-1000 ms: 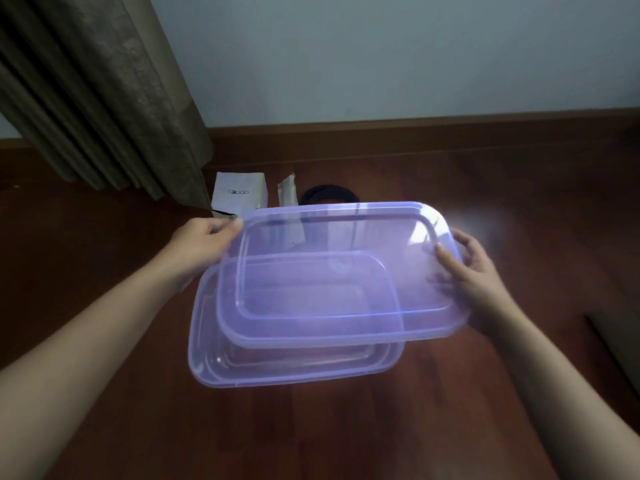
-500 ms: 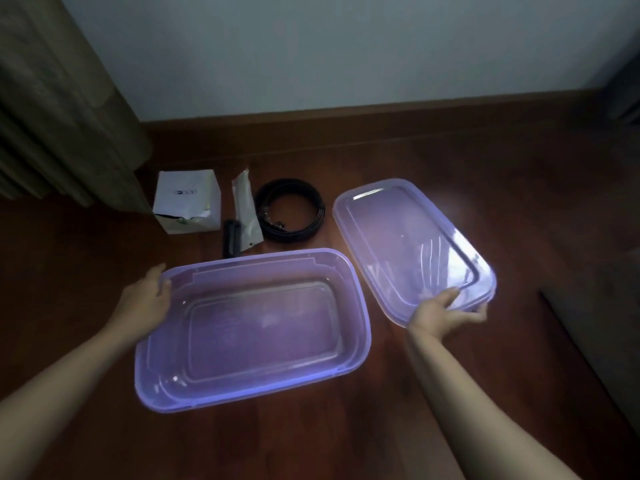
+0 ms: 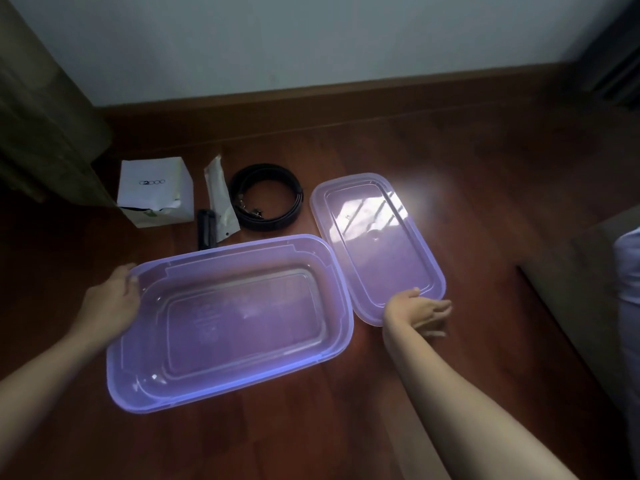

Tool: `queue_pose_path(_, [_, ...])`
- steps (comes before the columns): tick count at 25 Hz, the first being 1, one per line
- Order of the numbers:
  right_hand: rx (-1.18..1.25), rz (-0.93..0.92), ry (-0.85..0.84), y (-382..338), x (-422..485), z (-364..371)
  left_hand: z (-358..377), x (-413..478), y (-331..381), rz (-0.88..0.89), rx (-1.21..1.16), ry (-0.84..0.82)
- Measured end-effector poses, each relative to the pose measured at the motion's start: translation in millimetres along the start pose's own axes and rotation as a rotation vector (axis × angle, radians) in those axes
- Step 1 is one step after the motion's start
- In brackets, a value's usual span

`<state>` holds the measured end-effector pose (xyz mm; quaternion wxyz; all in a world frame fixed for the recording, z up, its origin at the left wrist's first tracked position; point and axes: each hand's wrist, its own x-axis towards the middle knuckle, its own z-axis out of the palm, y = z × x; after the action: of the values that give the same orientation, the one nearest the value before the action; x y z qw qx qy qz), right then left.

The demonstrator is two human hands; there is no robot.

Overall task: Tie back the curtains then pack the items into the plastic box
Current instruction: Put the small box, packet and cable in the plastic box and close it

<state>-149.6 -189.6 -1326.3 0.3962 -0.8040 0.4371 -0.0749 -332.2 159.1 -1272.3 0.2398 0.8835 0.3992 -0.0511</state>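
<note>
– Left hand (image 3: 110, 303) first: what is it doing?

– It grips the far-left corner of the plastic box (image 3: 225, 393). The fingertips show through the rim.

– And the right hand (image 3: 420, 310)?

– Loose, with the fingers spread and relaxed. The thumb touches the near end of the lid (image 3: 381, 244), and the hand holds nothing.

– What is the room like?

– A glossy, dark reddish wooden floor (image 3: 467, 161), with a bright patch of light falling across the lid. A brown skirting board (image 3: 346, 95) runs below a pale wall (image 3: 311, 46). A heavy olive curtain (image 3: 45, 116) hangs in folds at the far left.

– Where is the box?

– On the floor in front of the person, uncovered. It is a shallow rectangle with rounded corners, made of see-through violet plastic, and only floor shows through its bottom. The lid lies flat just to its right, of the same plastic, with the two edges almost meeting.

– And the items?

– They lie in a row beyond the box, all outside it. At the left is a white carton (image 3: 152, 188) printed G2000, torn along its lower edge. Next come a slim white packet (image 3: 218, 195), a small black object (image 3: 205, 230) I cannot identify, and a coiled black belt (image 3: 273, 221) with metal fittings.
</note>
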Motion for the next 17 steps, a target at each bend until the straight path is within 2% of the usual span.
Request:
queue_pose_path(2, [-0.064, -0.181, -0.019, -5, 0, -6, 0, -2, 0, -0.008, 0.057, 0.022])
queue_pose_path(4, [-0.082, -0.506, -0.131, -18, -11, -8, 1, -5, 2, 0.002, 0.105, 0.05])
queue_pose_path(5, [-0.064, -0.677, -0.281, -26, -20, -8, 2, -7, 4, 0.011, 0.102, 0.062])
queue_pose_path(7, [-0.086, -0.87, -0.711, -45, -43, -7, 3, -9, 7, 0.033, 0.076, 0.099])
queue_pose_path(8, [-0.194, -0.932, -0.875, -52, -53, -5, 4, -9, 8, 0.039, 0.059, 0.112])
queue_pose_path(9, [-0.353, -1.008, -0.938, -58, -60, -2, 5, -9, 9, 0.042, 0.052, 0.114])
queue_pose_path(11, [-0.587, -1.117, -0.894, -62, -69, 6, 5, -8, 8, 0.023, 0.049, 0.106])
queue_pose_path(14, [-0.672, -1.154, -0.799, -59, -75, 11, 0, -11, 13, -0.024, 0.051, 0.113])
queue_pose_path(15, [-0.679, -1.156, -0.784, -58, -75, 12, -3, -10, 17, -0.01, 0.035, 0.153])
queue_pose_path(17, [-0.672, -1.161, -0.772, -57, -75, 14, -10, -2, 32, 0.133, -0.045, 0.269])
